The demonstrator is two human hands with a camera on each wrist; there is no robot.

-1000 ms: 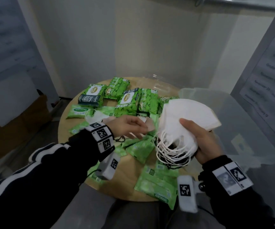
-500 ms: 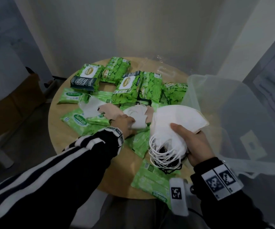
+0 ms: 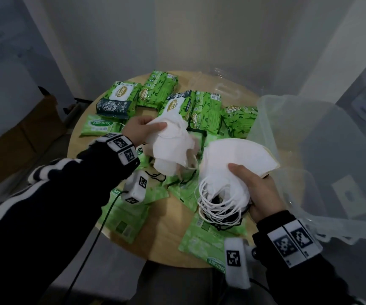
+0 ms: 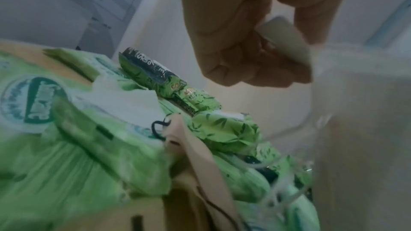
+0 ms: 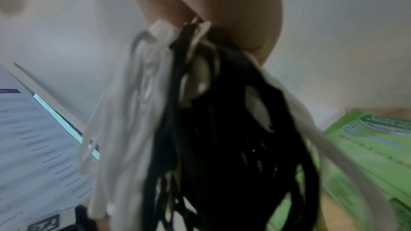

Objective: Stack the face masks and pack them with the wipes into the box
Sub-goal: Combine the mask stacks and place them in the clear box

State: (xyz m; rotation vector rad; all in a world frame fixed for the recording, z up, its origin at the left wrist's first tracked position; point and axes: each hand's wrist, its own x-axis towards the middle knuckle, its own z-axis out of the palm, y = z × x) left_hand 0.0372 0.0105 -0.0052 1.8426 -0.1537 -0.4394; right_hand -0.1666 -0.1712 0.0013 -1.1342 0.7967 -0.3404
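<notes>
Right now the left hand (image 3: pixel 139 130) grips a few loose white masks (image 3: pixel 171 148) above the table's middle – the right hand (image 3: pixel 258 190) clamps the mask stack (image 3: pixel 232 157), thumb on top, w/ white and black ear loops (image 3: pixel 219 208) dangling near side. Green wipes packs (image 3: pixel 203 111) lie scattered on the round wooden table (image 3: pixel 173 221). Clear plastic box (image 3: pixel 322 150) sits at the right, just beside the stack.

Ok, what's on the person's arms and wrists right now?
Both arms wear black sleeves; the left sleeve has white stripes. Each wrist carries a white band printed with square black-and-white markers, and a white tagged camera block hangs below. A dark cable trails from the left block.
</notes>
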